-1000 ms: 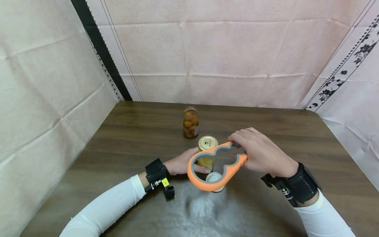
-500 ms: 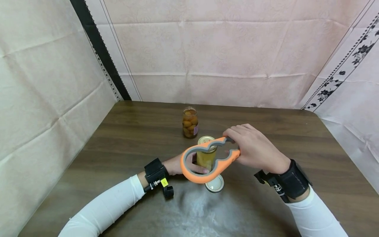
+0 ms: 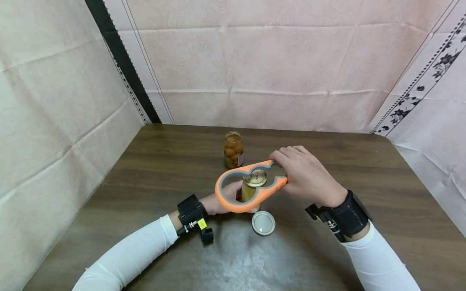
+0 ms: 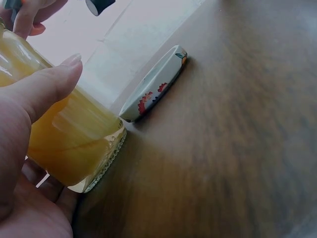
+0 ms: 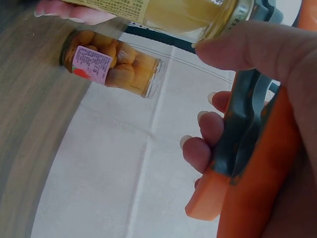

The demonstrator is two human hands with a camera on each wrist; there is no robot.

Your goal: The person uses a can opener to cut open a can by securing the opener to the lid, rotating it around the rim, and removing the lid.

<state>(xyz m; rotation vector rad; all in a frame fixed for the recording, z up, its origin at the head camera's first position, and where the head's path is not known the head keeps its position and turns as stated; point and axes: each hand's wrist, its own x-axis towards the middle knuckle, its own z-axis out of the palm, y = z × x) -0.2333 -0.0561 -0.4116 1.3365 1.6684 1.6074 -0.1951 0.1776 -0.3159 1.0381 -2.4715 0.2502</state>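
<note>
My left hand (image 3: 214, 204) grips a glass jar (image 3: 248, 193) of yellow contents with a gold lid (image 3: 258, 178). In the left wrist view the thumb lies across the glass (image 4: 79, 129) and the other fingers go round behind it. My right hand (image 3: 309, 176) holds an orange and grey jar opener (image 3: 238, 208) by its two handles. From the head, the opener's loop overlaps the gold lid and frames it. In the right wrist view the handles (image 5: 257, 163) sit in the palm, with grey teeth close by the lid's edge.
Behind stands an open jar of brown round fruit (image 3: 233, 151), with a purple label (image 5: 91, 64). A loose white-lined lid (image 3: 263, 223) lies on the wooden table (image 3: 164, 169) just in front of the held jar. Cloth walls (image 3: 273, 60) rise behind and at the sides.
My right hand has moved left and away from me, bringing the jar opener's loop over the gold lid and uncovering the loose lid. The left hand stays on the jar.
</note>
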